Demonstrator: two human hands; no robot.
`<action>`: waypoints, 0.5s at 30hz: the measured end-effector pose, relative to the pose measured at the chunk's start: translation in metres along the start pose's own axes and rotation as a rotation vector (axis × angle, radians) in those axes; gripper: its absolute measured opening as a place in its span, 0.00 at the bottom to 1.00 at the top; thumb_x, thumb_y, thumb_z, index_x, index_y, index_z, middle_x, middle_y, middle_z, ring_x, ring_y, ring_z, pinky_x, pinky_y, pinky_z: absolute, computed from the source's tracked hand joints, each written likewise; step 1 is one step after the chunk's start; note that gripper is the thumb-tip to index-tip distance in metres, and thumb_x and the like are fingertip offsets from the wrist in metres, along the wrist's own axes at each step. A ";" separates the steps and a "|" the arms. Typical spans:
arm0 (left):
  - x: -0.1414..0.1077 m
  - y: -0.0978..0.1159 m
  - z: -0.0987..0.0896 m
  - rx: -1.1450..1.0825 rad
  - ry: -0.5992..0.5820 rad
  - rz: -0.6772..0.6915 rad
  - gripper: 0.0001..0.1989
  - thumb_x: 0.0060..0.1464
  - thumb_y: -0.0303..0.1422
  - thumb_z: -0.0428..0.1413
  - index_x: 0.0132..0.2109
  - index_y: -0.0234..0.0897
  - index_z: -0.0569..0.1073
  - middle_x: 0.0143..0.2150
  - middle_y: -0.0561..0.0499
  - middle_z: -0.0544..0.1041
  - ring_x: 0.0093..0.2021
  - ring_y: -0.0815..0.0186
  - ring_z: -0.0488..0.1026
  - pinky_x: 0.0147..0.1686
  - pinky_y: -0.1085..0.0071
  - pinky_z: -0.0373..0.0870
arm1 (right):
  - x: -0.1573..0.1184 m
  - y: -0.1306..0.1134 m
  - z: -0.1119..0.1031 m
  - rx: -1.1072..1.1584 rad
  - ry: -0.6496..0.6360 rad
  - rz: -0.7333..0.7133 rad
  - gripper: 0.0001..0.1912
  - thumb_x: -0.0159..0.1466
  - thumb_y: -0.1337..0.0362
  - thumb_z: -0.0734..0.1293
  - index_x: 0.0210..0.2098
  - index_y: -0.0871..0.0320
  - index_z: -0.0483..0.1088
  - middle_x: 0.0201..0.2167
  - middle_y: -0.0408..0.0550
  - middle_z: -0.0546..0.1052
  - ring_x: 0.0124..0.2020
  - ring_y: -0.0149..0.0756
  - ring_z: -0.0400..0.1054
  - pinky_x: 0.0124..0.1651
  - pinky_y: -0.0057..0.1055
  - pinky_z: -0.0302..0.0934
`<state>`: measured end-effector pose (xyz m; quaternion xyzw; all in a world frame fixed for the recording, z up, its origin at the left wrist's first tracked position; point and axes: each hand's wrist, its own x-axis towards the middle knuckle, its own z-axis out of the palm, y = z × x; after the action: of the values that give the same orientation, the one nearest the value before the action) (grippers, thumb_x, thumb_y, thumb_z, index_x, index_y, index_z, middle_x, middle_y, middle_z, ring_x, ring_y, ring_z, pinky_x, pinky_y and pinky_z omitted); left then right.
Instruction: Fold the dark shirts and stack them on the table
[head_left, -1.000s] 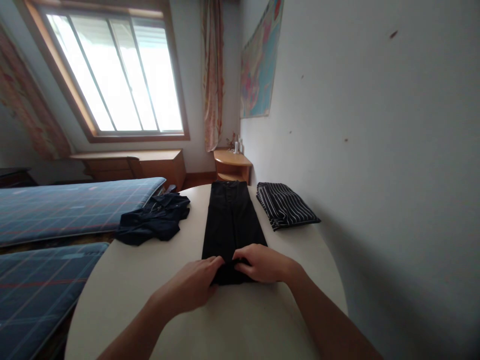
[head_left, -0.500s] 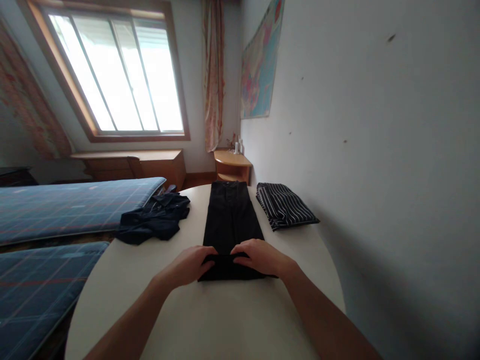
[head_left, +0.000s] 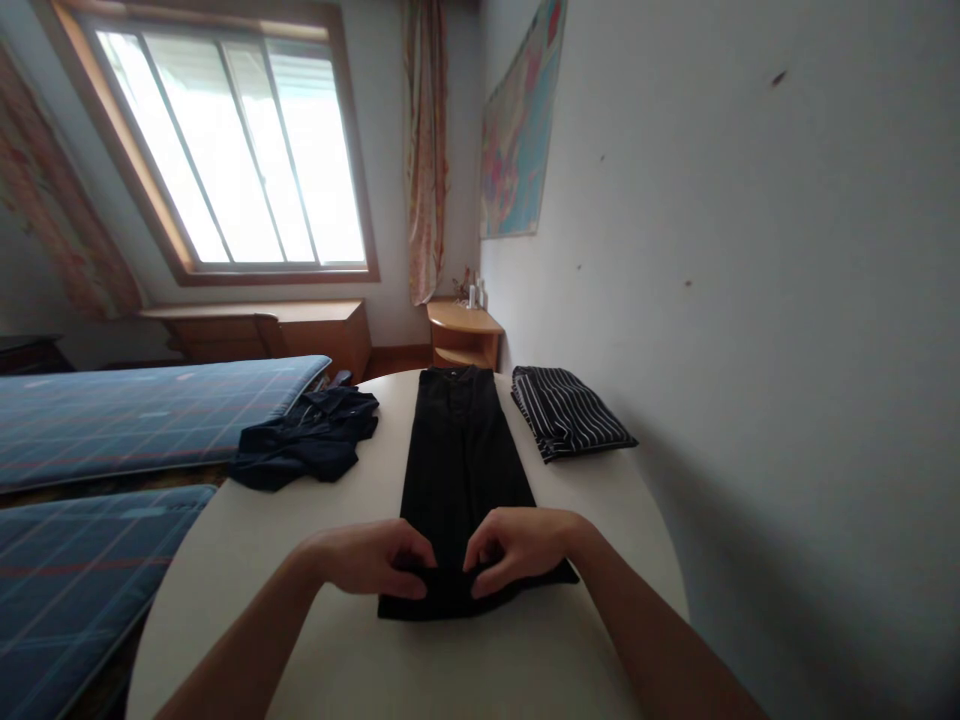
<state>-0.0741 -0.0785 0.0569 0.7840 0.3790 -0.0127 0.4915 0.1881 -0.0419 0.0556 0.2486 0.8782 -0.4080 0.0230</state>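
Observation:
Black trousers (head_left: pixel 457 450) lie lengthwise on the round white table (head_left: pixel 300 640), waistband at the far edge. At their near end, my left hand (head_left: pixel 379 558) pinches the cloth on the left, fingers curled and thumb on top. My right hand (head_left: pixel 517 550) grips the same end a little to the right, its thumb also on the cloth. A narrow fold of black cloth shows between the two hands. Right of the trousers is a folded black-and-white striped garment (head_left: pixel 574 412). A crumpled dark navy garment (head_left: pixel 307 440) rests at the table's left edge.
Two blue plaid mattresses (head_left: pixel 150 415) are beyond the table's left side. A white wall (head_left: pixel 750 400) runs along the right. Behind the table stand a small wooden corner shelf (head_left: pixel 465 320) and a wooden desk (head_left: pixel 315 312) under the window.
Both hands have moved toward me, and the near end of the trousers now reaches closer to me and spreads wider. The fingers are more curled. The other garments have not moved.

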 end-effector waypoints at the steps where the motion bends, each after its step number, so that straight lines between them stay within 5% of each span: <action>1: 0.000 0.001 0.000 0.013 0.050 0.021 0.13 0.54 0.39 0.58 0.43 0.37 0.78 0.30 0.55 0.75 0.28 0.70 0.67 0.26 0.77 0.62 | -0.001 -0.001 -0.001 0.008 0.022 -0.019 0.24 0.58 0.48 0.72 0.47 0.57 0.79 0.32 0.42 0.77 0.30 0.29 0.68 0.31 0.22 0.58; 8: 0.026 -0.016 -0.006 0.160 0.819 0.097 0.14 0.58 0.39 0.53 0.48 0.39 0.75 0.42 0.49 0.79 0.38 0.62 0.74 0.37 0.70 0.69 | 0.000 0.003 -0.009 -0.445 0.576 0.042 0.13 0.67 0.58 0.66 0.49 0.50 0.76 0.43 0.46 0.80 0.42 0.38 0.74 0.45 0.30 0.61; 11: 0.041 -0.034 -0.008 0.166 0.940 0.066 0.14 0.59 0.37 0.51 0.49 0.40 0.74 0.43 0.49 0.80 0.37 0.62 0.75 0.38 0.68 0.71 | 0.007 0.011 -0.009 -0.619 0.655 0.084 0.14 0.69 0.58 0.64 0.52 0.49 0.74 0.43 0.47 0.79 0.41 0.37 0.74 0.43 0.30 0.61; 15: 0.053 -0.056 -0.006 0.237 0.961 0.045 0.13 0.61 0.35 0.49 0.50 0.42 0.73 0.44 0.50 0.80 0.41 0.60 0.77 0.44 0.66 0.71 | 0.018 0.025 -0.006 -0.769 0.655 0.050 0.17 0.69 0.64 0.64 0.57 0.50 0.70 0.42 0.48 0.78 0.43 0.39 0.72 0.48 0.33 0.59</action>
<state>-0.0723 -0.0301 -0.0036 0.7596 0.5417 0.3178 0.1688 0.1842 -0.0163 0.0378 0.3582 0.9198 0.0449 -0.1539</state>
